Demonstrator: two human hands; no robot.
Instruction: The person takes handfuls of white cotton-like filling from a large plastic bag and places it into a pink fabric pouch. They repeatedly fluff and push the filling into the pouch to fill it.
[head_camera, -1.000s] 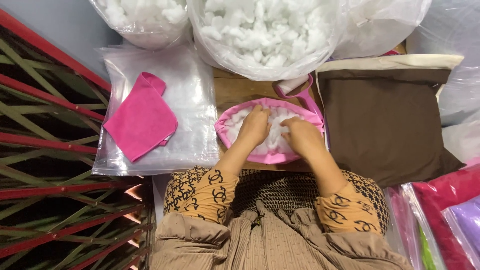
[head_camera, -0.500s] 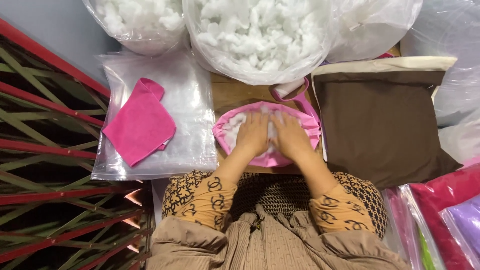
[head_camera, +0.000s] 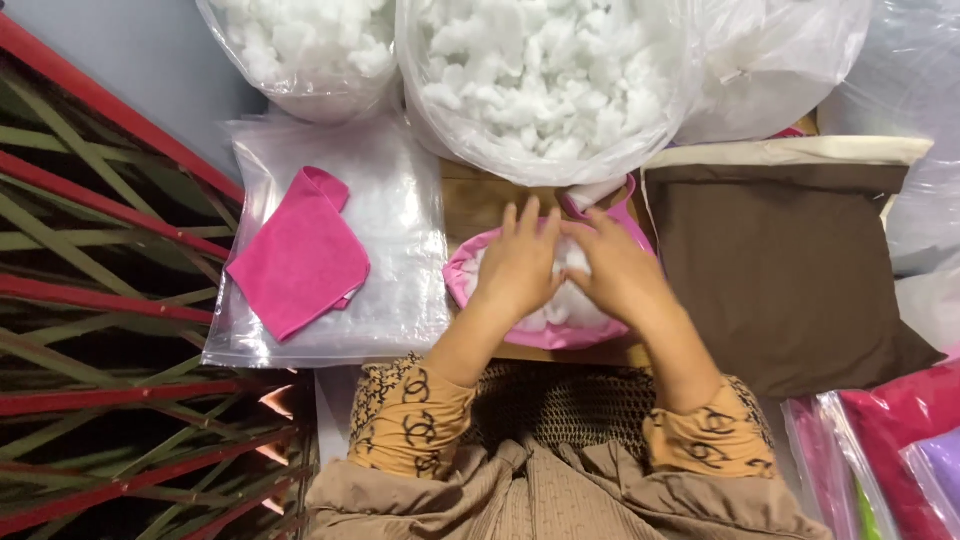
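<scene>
Your left hand (head_camera: 520, 265) lies flat on the white stuffing (head_camera: 562, 300), fingers together and stretched forward, nothing gripped. Your right hand (head_camera: 620, 270) sits just beside it, fingers close together and angled inward so the tips meet the left hand over the filling — pressing, not clamping. Under both palms is the pink cushion cover (head_camera: 540, 330), lying open on the wooden tabletop (head_camera: 480, 200) directly in front of you, its rim curling around the stuffing. Keep your palms broad here and push the filling evenly toward the edges, I'd say, so no lumps collect in the middle.

To your left a folded pink cloth (head_camera: 300, 255) rests on a clear plastic bag (head_camera: 390, 230). To your right, a brown cushion (head_camera: 790, 260) lies just beside the cover. Farther back — the big clear bag of white fibre filling (head_camera: 545, 80), with another bag of filling (head_camera: 310, 45) at its left.
</scene>
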